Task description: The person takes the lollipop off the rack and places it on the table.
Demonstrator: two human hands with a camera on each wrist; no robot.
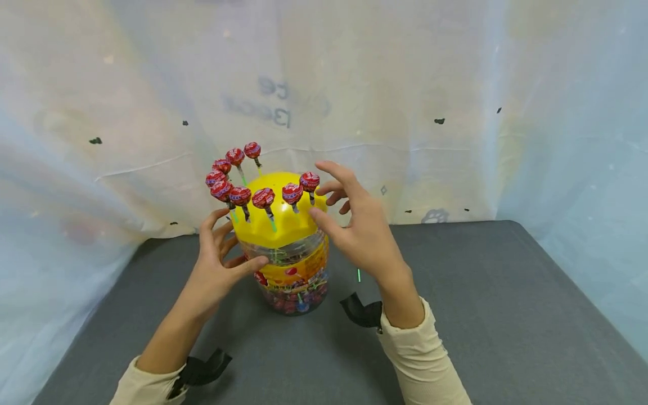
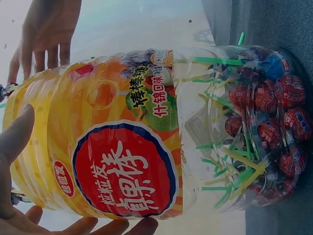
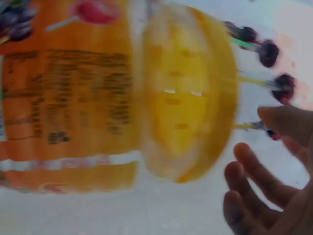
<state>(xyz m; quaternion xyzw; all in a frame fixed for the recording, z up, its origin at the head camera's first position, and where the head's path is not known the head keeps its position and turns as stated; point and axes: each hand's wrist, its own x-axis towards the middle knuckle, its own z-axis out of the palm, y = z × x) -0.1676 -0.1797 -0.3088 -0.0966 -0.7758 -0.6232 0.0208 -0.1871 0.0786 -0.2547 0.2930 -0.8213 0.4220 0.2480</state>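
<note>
A clear plastic candy jar (image 1: 304, 267) with a domed yellow lid (image 1: 278, 233) stands on the table, slightly tilted in the head view. Red-wrapped lollipops (image 1: 264, 198) stick up by their sticks around the lid's edge. My left hand (image 1: 217, 275) steadies the jar, thumb across the near side and fingers bent round the other. Beside the rightmost lollipop (image 1: 309, 181), my right hand (image 1: 367, 233) is spread, thumb and forefinger apart on either side of its head. In the left wrist view, more wrapped lollipops (image 2: 266, 132) lie at the jar's bottom.
The dark grey table (image 1: 486, 315) extends to both sides of the jar. A short green stick (image 1: 359, 275) shows near my right wrist. Behind the table hangs a pale curtain (image 1: 385, 73) with small dark marks. Black straps (image 1: 361, 312) hang at both wrists.
</note>
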